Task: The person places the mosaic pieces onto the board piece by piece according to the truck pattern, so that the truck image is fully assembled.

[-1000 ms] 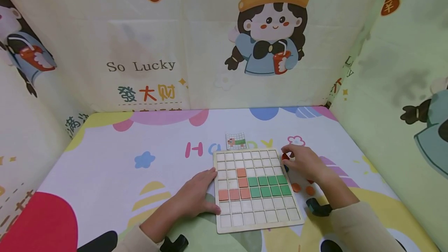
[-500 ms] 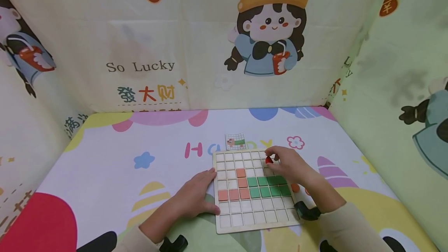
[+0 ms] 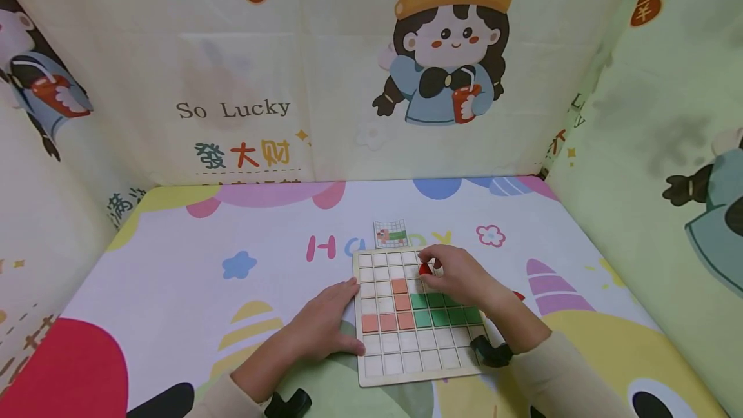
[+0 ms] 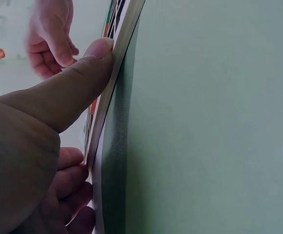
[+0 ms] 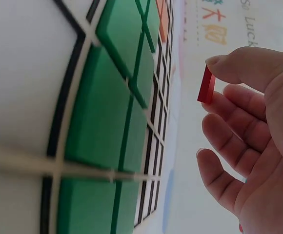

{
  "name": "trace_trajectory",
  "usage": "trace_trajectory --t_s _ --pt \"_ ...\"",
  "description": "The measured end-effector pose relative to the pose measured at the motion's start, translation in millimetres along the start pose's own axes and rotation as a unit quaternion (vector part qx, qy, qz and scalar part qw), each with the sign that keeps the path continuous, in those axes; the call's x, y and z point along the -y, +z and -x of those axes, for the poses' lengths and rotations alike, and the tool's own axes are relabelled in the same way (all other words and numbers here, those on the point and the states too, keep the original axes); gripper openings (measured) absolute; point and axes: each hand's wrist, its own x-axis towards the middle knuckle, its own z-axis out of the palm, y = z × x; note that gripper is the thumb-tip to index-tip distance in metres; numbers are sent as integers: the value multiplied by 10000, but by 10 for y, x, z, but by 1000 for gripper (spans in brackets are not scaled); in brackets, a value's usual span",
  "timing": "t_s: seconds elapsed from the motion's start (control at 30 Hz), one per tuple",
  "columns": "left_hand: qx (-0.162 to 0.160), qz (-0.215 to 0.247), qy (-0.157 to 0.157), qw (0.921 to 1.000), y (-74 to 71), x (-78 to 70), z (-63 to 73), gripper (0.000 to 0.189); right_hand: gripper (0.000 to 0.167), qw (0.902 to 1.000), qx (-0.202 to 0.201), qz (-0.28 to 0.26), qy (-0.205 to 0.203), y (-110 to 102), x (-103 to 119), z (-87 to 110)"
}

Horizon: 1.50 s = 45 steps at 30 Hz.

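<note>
A wooden grid board [image 3: 424, 377] lies on the patterned table cover. Green tiles [image 3: 438, 318] and salmon-orange tiles [image 3: 387, 323] fill some of its squares; others show white. My left hand [image 3: 320, 322] rests along the board's left edge, and in the left wrist view its thumb [image 4: 80, 73] presses against the board's side. With thumb and index finger, my right hand [image 3: 464, 277] pinches a small red tile [image 5: 207, 85] above the upper part of the board. In the right wrist view the other fingers are loosely bent, and the tile is held on edge.
A small picture card [image 3: 391, 235] with a similar coloured pattern lies just behind the board. A loose red piece [image 3: 518, 295] shows beside my right forearm, which hides the area right of the board. A cartoon-printed cloth wall [image 3: 336, 82] stands at the back.
My right hand has carried the red tile from beside the board's right edge leftward over its upper squares. My left hand has stayed at the left edge.
</note>
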Motion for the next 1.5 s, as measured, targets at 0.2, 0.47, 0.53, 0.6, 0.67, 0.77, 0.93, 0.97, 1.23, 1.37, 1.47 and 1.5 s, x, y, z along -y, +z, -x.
trace_trajectory --t_s 0.2,0.47,0.53,0.6,0.67,0.77,0.93,0.97,1.23,1.37,1.47,1.5 --pt "0 -4 -21 10000 4 10 -9 102 30 9999 122 1 -19 67 81 -49" --pt "16 7 -61 10000 14 19 -18 103 31 9996 288 64 22 133 200 -122" --pt "21 13 -74 10000 15 20 -21 103 31 9995 315 68 66 154 229 -141" --pt "25 22 -76 10000 14 20 -22 103 31 9994 340 54 72 176 251 -161" --pt "30 33 -78 10000 13 20 -23 103 31 9993 366 41 82 194 274 -179" --pt "29 53 -67 10000 10 20 -21 103 29 9991 418 2 51 219 294 -204" --pt "48 47 -62 10000 9 22 -22 104 27 9989 455 57 25 258 322 -244" --pt "54 49 -60 10000 9 23 -22 104 26 9989 456 76 21 268 327 -251" --pt "57 45 -20 10000 2 20 -20 103 24 9984 558 40 -13 323 369 -280" --pt "54 54 -9 10000 -5 15 -15 102 24 9981 621 -33 24 348 380 -284" --pt "57 51 -10 10000 -10 9 -13 102 25 9978 667 -36 37 367 388 -288" --pt "56 50 -12 10000 -11 8 -12 103 25 9977 679 -15 32 373 392 -290"
